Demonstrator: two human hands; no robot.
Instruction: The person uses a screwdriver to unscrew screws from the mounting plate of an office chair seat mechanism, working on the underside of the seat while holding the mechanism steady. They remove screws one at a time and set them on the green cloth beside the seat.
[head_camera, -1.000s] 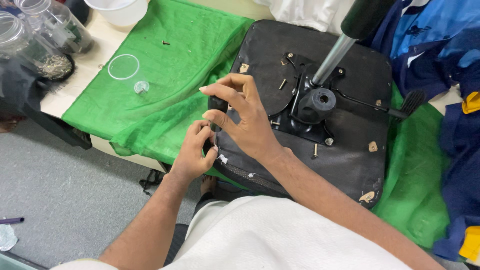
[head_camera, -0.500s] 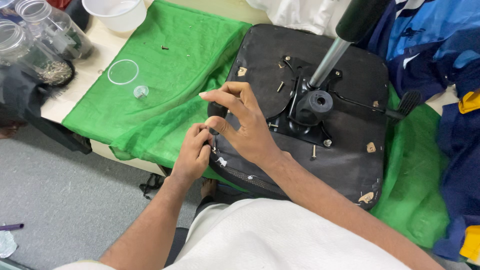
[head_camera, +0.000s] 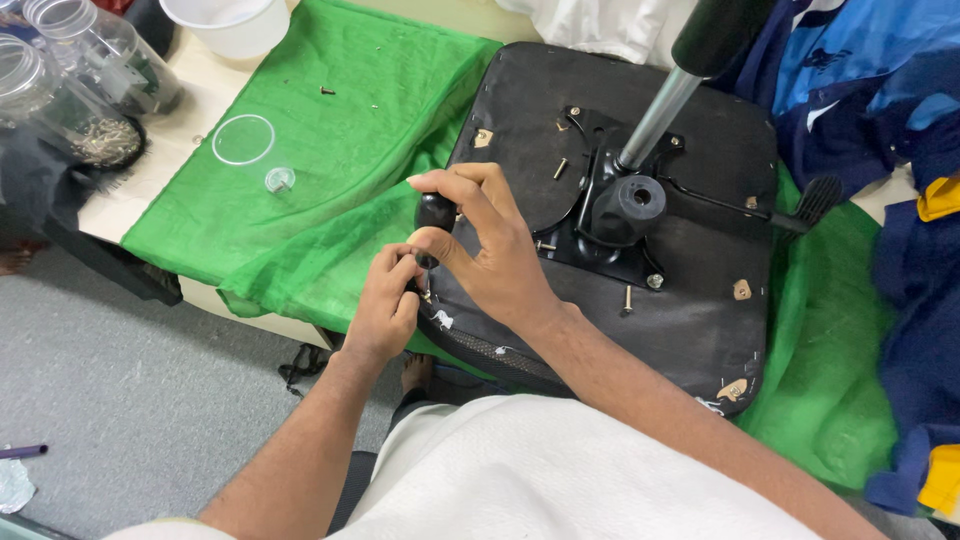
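An upturned black chair seat (head_camera: 700, 330) lies on a green cloth (head_camera: 330, 190), its metal mechanism (head_camera: 620, 215) and a silver gas cylinder (head_camera: 655, 115) sticking up. My right hand (head_camera: 490, 250) is closed on the black handle of a screwdriver (head_camera: 435, 213) held upright at the seat's near left edge. My left hand (head_camera: 385, 300) pinches at the tool's tip by that edge; the screw there is hidden by my fingers. Loose screws (head_camera: 628, 298) stand on the seat's underside.
Clear plastic jars (head_camera: 95, 75) and a white bowl (head_camera: 225, 22) stand at the table's far left. A round clear lid (head_camera: 243, 140) and a small cap (head_camera: 279, 180) lie on the cloth. Blue clothing (head_camera: 870, 110) is piled at the right. Grey floor lies below.
The view has shifted slightly. My right hand's fingers have closed further around the screwdriver handle; my left hand stays at the tip by the seat edge.
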